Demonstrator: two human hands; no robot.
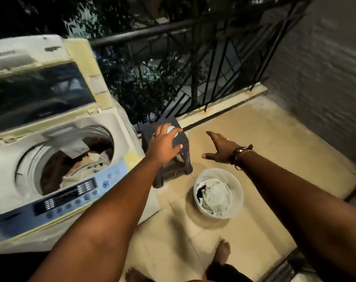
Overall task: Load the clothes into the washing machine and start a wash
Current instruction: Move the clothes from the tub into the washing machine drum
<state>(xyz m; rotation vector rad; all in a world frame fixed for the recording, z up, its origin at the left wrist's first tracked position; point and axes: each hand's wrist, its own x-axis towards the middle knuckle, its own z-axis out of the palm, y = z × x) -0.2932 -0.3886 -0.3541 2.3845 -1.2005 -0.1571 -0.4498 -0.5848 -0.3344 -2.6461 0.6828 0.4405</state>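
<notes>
A top-loading washing machine [57,198] stands at the left with its lid [41,92] raised. Brown and cream clothes [83,163] lie in its drum. A white bucket [237,188] on the floor holds pale green and dark clothes [215,197]. My left hand [163,144] rests over a small turquoise object [171,130] on a dark plastic stool [181,145]; whether the fingers grip it is unclear. My right hand [218,148] hovers open to the right of the stool, fingers spread, holding nothing.
A black metal railing [213,64] with foliage behind it closes the far side of the balcony. A grey brick wall [325,78] runs along the right. My bare feet [221,254] stand on the beige tiled floor [264,143] near the bottom edge.
</notes>
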